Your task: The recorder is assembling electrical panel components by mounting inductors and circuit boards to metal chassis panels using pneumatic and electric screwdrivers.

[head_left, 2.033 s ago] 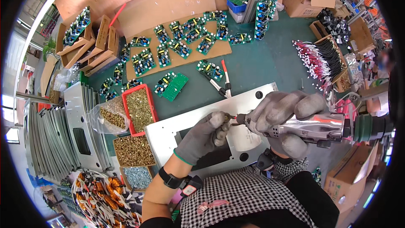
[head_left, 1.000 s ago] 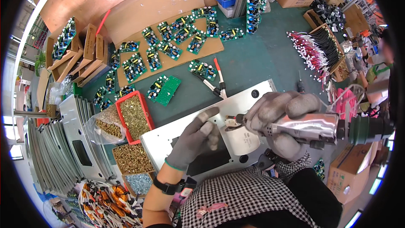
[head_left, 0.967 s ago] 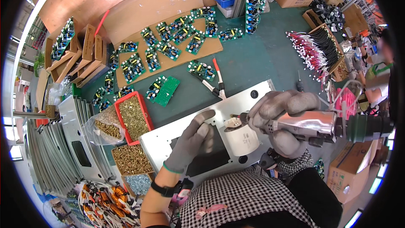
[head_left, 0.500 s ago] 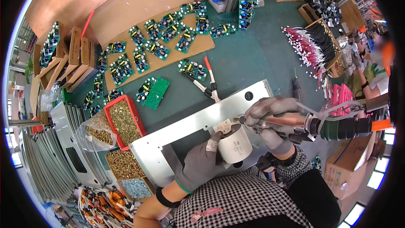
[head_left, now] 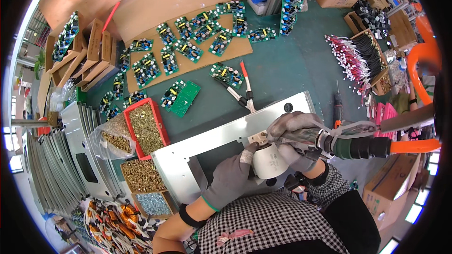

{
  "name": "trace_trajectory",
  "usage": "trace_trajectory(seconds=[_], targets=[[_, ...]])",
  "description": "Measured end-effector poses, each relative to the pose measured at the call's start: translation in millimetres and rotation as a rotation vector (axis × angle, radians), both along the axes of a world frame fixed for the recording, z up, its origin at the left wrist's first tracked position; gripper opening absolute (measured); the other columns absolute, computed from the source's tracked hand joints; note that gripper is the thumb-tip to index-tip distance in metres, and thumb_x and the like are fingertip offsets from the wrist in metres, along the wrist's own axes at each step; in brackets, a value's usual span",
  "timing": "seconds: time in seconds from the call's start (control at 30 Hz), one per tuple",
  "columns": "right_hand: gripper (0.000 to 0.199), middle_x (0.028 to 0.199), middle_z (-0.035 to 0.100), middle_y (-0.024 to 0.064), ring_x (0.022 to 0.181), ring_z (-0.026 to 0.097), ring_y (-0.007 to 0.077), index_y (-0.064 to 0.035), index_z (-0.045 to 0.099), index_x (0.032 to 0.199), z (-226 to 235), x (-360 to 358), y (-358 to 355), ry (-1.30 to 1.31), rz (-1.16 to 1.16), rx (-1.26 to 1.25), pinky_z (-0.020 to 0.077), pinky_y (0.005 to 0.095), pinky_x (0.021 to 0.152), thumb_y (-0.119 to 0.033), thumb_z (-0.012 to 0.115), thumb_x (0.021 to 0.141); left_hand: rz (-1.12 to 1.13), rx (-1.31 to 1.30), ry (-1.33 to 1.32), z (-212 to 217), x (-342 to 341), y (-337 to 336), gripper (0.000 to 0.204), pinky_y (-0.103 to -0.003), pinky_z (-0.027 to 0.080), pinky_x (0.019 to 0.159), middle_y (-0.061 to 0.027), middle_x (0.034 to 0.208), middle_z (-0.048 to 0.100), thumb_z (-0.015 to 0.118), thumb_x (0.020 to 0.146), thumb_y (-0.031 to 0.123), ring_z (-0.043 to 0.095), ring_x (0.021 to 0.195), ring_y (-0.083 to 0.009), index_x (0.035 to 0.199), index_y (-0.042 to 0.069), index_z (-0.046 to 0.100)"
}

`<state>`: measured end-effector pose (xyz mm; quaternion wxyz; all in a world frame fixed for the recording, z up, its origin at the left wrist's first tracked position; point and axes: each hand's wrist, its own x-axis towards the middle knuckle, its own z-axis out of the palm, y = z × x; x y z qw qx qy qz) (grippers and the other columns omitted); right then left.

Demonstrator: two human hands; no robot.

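My gloved left hand is closed around the near side of a white cylindrical capacitor, which is over the silver metal panel. A pale mounting tab sticks out at the capacitor's far end, by my left thumb. My gloved right hand grips a power screwdriver lying sideways, its front end pointing left at the tab. Fingers cover much of the tool's nose, so I cannot tell whether the bit touches the tab. Beside the capacitor, the panel has a dark rectangular opening.
Green circuit boards lie across the bench and on cardboard. A red bin of brass hardware and a screw box stand left. Stacked metal panels are further left. Another screwdriver and wire bundles lie right. An orange hose trails rightward.
My right hand and the screwdriver have moved in closer to the capacitor's tab, and the nose is now more hidden. My left hand keeps its grip. The whole view has shifted slightly.
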<state>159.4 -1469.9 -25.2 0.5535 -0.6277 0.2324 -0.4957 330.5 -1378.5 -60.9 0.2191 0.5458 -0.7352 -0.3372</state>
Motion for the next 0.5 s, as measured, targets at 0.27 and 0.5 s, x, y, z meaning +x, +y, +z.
trace_trajectory(seconds=[0.27, 0.5], targets=[[0.042, 0.096, 0.06, 0.0114, 0.087, 0.062, 0.0179, -0.0016, 0.047, 0.104, -5.7, 12.7, 7.2, -0.04, -0.078, 0.066, 0.0519, 0.0302, 0.075, 0.01, 0.057, 0.065, 0.032, 0.136, 0.27, 1.7, 2.4, 8.3, 0.08, -0.033, 0.05, 0.067, -0.0112, 0.085, 0.057, 0.073, 0.07, 0.023, 0.06, 0.073, -0.0227, 0.136, 0.004, 0.031], [0.041, 0.094, 0.06, 0.0086, 0.083, 0.058, 0.0103, -0.0028, 0.047, 0.105, -10.3, 18.6, 9.4, -0.069, -0.119, 0.118, 0.048, 0.0225, 0.072, 0.014, 0.056, 0.069, 0.565, 0.638, 1.289, 16.6, 46.0, 26.1, 0.043, -0.031, 0.049, 0.083, -0.0086, 0.108, 0.05, 0.045, 0.087, 0.004, 0.056, 0.095, -0.0187, 0.128, -0.004, 0.038]])
